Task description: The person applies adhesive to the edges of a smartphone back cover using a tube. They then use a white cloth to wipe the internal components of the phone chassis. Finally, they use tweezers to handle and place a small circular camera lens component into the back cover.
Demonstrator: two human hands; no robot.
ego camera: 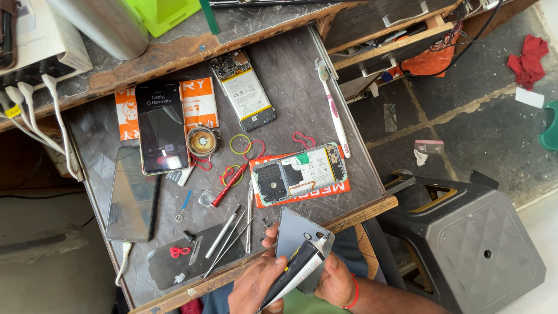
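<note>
Head view, hands: we see our left hand (pixel 256 285) closed round a black-and-white glue tube (pixel 293 272), its nozzle touching a grey phone back cover (pixel 299 232).
Right hand: our right hand (pixel 334 282) grips the cover's lower edge from below, fingers curled on it; a red thread sits on the wrist.
Cover: held tilted just over the near edge of the work tray (pixel 349 216).
Open phone: an opened phone (pixel 299 173) lies on an orange mat, just beyond the cover.
Tools: tweezers (pixel 232 229) and a red screwdriver (pixel 228 186) lie left of it.
Farther: a second opened phone (pixel 244 90), a toothbrush (pixel 332 107), two dark phones (pixel 160 125) at left.
Floor: a black stool (pixel 471 244) at right.
</note>
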